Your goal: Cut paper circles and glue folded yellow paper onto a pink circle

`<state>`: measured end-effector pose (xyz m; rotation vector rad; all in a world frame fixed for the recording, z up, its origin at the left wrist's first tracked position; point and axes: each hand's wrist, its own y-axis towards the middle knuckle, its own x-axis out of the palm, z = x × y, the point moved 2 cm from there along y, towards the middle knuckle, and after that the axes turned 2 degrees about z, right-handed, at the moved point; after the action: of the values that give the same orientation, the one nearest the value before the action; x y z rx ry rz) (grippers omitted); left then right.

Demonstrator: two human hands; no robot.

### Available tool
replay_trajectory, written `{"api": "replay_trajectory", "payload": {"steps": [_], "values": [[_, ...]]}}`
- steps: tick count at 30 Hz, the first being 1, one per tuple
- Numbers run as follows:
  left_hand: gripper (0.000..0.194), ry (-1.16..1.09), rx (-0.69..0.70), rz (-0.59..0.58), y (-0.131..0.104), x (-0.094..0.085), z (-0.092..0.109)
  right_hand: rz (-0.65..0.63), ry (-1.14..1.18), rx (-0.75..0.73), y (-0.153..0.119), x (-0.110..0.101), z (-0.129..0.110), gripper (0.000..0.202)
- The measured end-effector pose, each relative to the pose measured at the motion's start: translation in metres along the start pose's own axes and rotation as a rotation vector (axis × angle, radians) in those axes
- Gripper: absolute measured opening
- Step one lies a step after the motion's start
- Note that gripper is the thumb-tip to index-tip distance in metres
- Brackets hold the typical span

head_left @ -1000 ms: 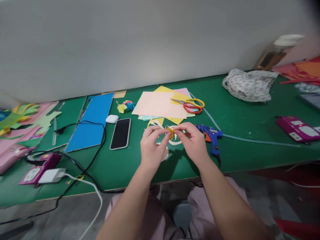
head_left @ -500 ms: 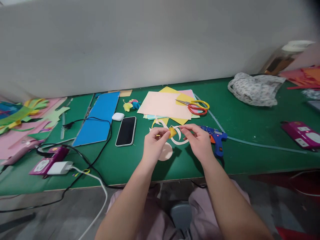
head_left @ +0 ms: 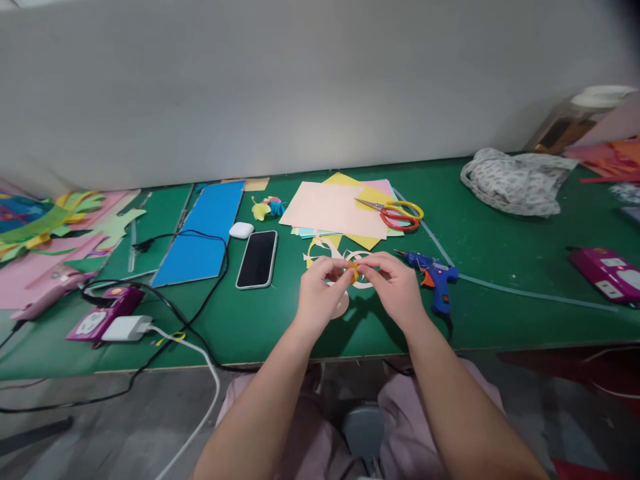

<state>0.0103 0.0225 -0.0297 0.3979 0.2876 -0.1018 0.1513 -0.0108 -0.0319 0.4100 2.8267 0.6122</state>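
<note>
Between the fingertips of my left hand (head_left: 325, 291) and my right hand (head_left: 394, 287) is a small yellow paper piece (head_left: 355, 272), pinched from both sides. Its exact shape is mostly covered by the fingers. Pale paper offcuts (head_left: 327, 248) lie on the table behind my hands. A round pale paper piece (head_left: 341, 307) shows partly under my left hand. Just right of my right hand lies a blue glue gun (head_left: 440, 285) with an orange trigger and a small red light.
Scissors (head_left: 393, 215) rest on stacked coloured paper (head_left: 325, 208). Left are a phone (head_left: 257, 260), white case (head_left: 242, 231), blue board (head_left: 200, 233), cables and a purple power strip (head_left: 107, 315). Small paper shapes (head_left: 261, 210) sit behind the phone. A patterned cloth bag (head_left: 517, 181) lies right.
My right hand has moved in to meet the left, and its fingertips now also pinch the yellow paper piece. The view has shifted slightly.
</note>
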Motion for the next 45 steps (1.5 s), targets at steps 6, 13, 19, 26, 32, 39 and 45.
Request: {"api": "replay_trajectory", "payload": {"steps": [6, 13, 19, 26, 32, 39, 45], "values": [[0.004, 0.007, 0.036, -0.001, 0.000, 0.004, 0.002, -0.075, -0.019, -0.042, -0.001, 0.002, -0.001, 0.016], [0.006, -0.178, -0.111, 0.035, -0.002, 0.007, -0.002, -0.058, -0.029, -0.084, -0.001, -0.001, -0.002, 0.021], [0.010, -0.394, -0.268, 0.045, -0.003, 0.009, -0.006, -0.028, -0.027, -0.108, -0.002, -0.005, -0.003, 0.023], [0.012, -0.503, -0.318, 0.002, -0.003, 0.012, -0.002, -0.032, 0.016, -0.079, -0.001, -0.004, -0.004, 0.020], [0.011, -0.523, -0.327, 0.002, -0.003, 0.012, 0.000, -0.069, 0.084, 0.024, 0.000, -0.004, -0.004, 0.014], [0.013, -0.498, -0.285, 0.041, -0.007, 0.015, 0.000, -0.096, 0.265, 0.100, -0.002, -0.004, -0.002, 0.010], [0.005, -0.194, 0.009, 0.097, -0.010, 0.011, 0.005, -0.063, 0.396, 0.127, -0.001, -0.004, -0.006, 0.006]]}}
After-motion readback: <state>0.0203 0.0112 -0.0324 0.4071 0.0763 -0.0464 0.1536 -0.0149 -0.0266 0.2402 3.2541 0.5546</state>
